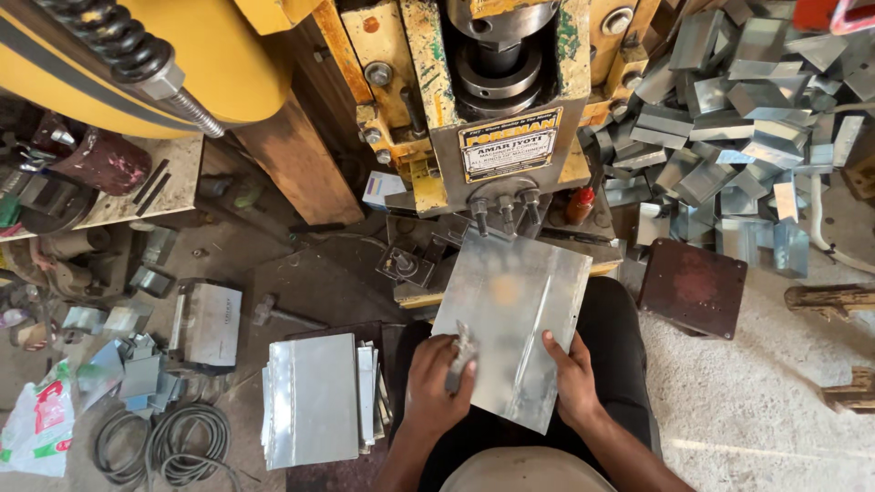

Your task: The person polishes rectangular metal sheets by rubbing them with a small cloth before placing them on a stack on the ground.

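Observation:
I hold a flat, shiny metal sheet [515,314] over my lap, its far edge pushed under the die of a yellow press machine [497,91]. My left hand [437,383] grips the sheet's near left corner, with a small grey object pinched between fingers and sheet. Gripping the near right edge is my right hand [572,378]. A stack of similar flat sheets [314,401] lies just left of my left hand.
A heap of bent metal pieces [729,109] fills the upper right. A rusty brown metal block [693,287] sits on the floor at right. At left lie coiled cable [169,442], a hammer [283,312], small metal scraps [137,374] and a plastic bag [36,419].

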